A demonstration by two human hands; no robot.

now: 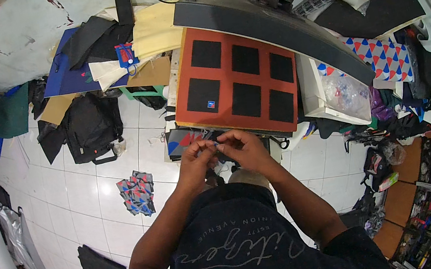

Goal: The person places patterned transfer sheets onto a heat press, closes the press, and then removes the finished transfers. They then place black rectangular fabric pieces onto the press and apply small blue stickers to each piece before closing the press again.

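Observation:
My left hand [198, 162] and my right hand [245, 150] meet just in front of a heat press, fingertips pinched close together. Whatever lies between them is too small to make out. Beyond them is the press's orange-red pad [230, 76], with several black fabric squares laid on it in two rows. On the near left square [203, 95] sits a small blue label [211, 104], close to its lower right corner. The press's dark upper plate [266, 27] is raised and swung back. Beside my left hand, grey, red and blue patterned pieces [179, 142] lie under the pad's front edge.
A pile of patterned grey, red and blue pieces [137, 193] lies on the tiled floor at left, near a black backpack [92, 126]. Right of the press stands a white box [335, 93] with clear plastic inside. Cream cloth [155, 30] and dark sheets are stacked at the back left.

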